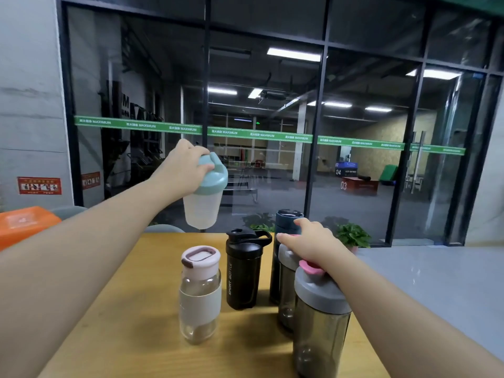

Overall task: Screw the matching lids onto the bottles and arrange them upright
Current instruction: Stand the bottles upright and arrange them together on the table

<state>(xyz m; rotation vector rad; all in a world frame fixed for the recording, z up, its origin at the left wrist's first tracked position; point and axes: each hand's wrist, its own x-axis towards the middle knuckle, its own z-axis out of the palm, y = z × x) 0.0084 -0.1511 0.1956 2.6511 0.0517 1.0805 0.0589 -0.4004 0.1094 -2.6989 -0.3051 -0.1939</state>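
- Wooden tabletop [141, 309], yellow-brown, carried five capped bottles standing upright; behind it stood a dark-framed glass wall [321, 132] with a green printed stripe across it.
- Nearest, at the right edge: smoky translucent bottle with a grey lid and pink flip cap [321, 320], largest in view. The right forearm passed directly over its lid, hiding part of the pink cap.
- Just behind it, a second smoky bottle with a grey lid [286, 285], largely hidden by the first bottle and by the right hand.
- Behind that pair, a tall dark-blue bottle [286, 222], its body mostly occluded; only the top section showed clearly.
- Centre: opaque black sport bottle with a black loop-handle lid [244, 271], white lettering down its side, standing apart from its neighbours.
- Left of it: clear glass bottle with a beige sleeve and pale pink lid [200, 293], nearer the camera than the black one.
- In the air beyond the table's far edge: frosted translucent shaker cup with a mint-green lid [203, 197], lid on, tilted slightly.
- Left hand [182, 167] gripped that cup from above, fingers wrapped around the mint lid.
- Right hand [305, 241] reached forward with fingers spread, fingertips touching the upper part of the dark-blue bottle; no closed grip visible.
- Low green potted plants [351, 236] sat by the glass beyond the table.
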